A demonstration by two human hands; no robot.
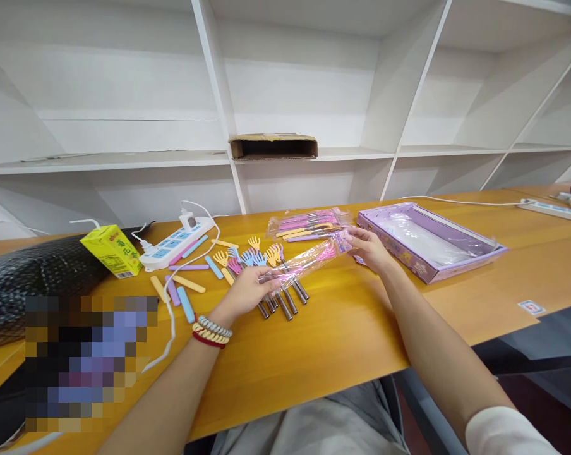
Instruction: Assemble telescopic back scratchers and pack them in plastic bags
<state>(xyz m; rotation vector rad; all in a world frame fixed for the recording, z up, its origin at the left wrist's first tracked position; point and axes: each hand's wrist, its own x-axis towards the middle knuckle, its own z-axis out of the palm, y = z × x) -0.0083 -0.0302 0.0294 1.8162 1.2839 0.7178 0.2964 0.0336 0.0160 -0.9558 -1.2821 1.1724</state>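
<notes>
A clear plastic packet (304, 260) with a pink hand-shaped scratcher inside is stretched between my hands. My left hand (248, 292) pinches its lower left end, and my right hand (367, 248) grips its upper right end. Beneath and left of the packet lie several loose scratcher heads (247, 256) in yellow, blue, pink and purple with metal rods (288, 306). Coloured handle tubes (186, 304) are scattered further left. Behind the packet is a pile of bagged scratchers (309, 224).
A purple open box (432, 275) holding clear plastic stands at the right. At the left are a power strip (179, 243) with white cables, a yellow drink carton (110, 251) and a black wrapped bundle (43, 278). White shelves with a cardboard box (273, 146) rise behind.
</notes>
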